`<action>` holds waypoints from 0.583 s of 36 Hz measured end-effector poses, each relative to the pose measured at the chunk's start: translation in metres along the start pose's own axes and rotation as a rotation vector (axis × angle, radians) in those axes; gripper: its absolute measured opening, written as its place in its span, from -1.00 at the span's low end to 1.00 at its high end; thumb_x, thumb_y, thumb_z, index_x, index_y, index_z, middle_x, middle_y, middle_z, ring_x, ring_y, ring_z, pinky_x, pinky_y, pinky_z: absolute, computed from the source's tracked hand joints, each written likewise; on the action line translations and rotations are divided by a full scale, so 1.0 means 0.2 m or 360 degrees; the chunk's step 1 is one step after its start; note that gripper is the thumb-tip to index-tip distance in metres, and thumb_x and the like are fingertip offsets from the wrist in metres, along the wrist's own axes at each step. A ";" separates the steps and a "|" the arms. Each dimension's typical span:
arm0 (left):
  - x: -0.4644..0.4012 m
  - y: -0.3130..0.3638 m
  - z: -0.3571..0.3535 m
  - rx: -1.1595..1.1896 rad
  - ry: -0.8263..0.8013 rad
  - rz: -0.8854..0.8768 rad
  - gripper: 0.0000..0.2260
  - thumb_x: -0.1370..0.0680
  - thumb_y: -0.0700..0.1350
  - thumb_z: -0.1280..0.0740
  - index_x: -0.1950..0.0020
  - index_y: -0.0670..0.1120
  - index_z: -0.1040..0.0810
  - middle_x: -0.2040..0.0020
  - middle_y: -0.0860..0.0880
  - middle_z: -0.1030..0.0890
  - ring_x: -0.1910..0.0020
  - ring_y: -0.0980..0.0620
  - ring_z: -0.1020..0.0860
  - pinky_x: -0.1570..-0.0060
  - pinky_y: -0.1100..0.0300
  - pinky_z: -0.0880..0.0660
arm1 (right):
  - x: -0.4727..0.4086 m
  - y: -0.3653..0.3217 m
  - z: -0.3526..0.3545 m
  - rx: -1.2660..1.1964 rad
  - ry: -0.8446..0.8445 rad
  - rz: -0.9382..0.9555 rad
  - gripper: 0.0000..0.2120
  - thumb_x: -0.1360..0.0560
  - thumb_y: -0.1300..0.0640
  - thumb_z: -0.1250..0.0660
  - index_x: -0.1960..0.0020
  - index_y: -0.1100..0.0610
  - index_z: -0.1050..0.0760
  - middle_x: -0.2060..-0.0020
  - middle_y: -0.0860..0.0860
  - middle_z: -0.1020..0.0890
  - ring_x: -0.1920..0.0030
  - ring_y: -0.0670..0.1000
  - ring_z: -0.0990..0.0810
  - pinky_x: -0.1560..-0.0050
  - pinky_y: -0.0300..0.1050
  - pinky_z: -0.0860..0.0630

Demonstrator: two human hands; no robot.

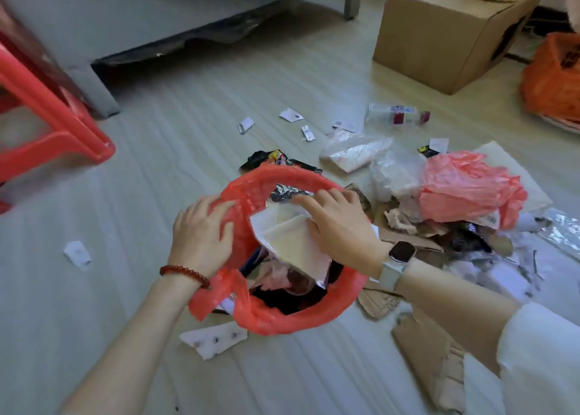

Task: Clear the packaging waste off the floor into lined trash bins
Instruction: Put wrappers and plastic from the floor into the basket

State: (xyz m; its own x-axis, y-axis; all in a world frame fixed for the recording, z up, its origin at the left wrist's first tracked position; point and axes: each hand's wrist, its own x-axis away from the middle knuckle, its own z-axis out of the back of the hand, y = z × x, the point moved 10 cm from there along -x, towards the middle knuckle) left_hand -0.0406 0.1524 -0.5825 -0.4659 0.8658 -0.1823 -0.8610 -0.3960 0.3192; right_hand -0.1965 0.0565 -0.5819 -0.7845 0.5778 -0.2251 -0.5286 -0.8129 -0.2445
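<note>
Only blurred print on wrappers

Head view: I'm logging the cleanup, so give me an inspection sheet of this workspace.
Surface: pale plank floor, littered.
Job's things: bin with red liner, nearly full; white packet on top.
Clutter: paper scraps, torn cardboard, red bag, foil and plastic wrappers beside the bin.
Grips: left hand rests on the liner's rim; right hand presses the packet down.
Cables: nothing seen.
Surroundings: red stool, bed, box.
</note>
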 end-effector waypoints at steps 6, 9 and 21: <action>0.06 -0.18 -0.23 0.0534 -0.0162 0.0243 -0.55 -0.58 -0.24 -0.14 -0.48 -0.13 -0.17 -0.50 -0.09 -0.14 -0.48 0.01 -0.11 -0.33 0.38 0.00 | 0.06 -0.15 -0.51 0.0266 -0.0841 0.0224 -0.43 -0.52 -0.07 -0.14 -0.46 -0.22 0.02 -0.50 0.07 0.04 -0.48 0.26 0.16 -0.30 0.49 0.07; 0.07 -0.22 -0.26 0.0700 -0.0029 0.0347 -0.52 -0.56 -0.34 -0.09 -0.48 -0.14 -0.17 -0.50 -0.07 -0.15 -0.47 0.05 -0.11 -0.18 0.66 0.08 | 0.11 -0.15 -0.70 0.0369 -0.1057 0.0371 -0.30 -0.42 -0.38 -0.11 -0.43 -0.30 0.15 -0.51 0.01 0.19 -0.47 0.29 0.24 -0.27 0.49 -0.07; 0.10 -0.15 -0.28 0.0924 0.0215 0.0400 -0.50 -0.50 -0.47 -0.05 -0.42 -0.18 -0.28 -0.44 -0.06 -0.27 -0.37 0.15 -0.24 -0.16 0.71 0.01 | 0.11 0.05 -1.06 0.0437 -0.1335 0.0280 -0.30 -0.41 -0.33 -0.20 -0.43 -0.29 0.06 -0.51 -0.01 0.10 -0.48 0.26 0.17 -0.28 0.53 0.02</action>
State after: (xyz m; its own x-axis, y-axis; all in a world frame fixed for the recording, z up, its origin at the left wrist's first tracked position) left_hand -0.0364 0.1638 -0.6483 -0.6930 0.7072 -0.1402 -0.4894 -0.3187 0.8117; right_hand -0.1499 0.0757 -0.7891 -0.7836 0.2876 0.5507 -0.3527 -0.9356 -0.0133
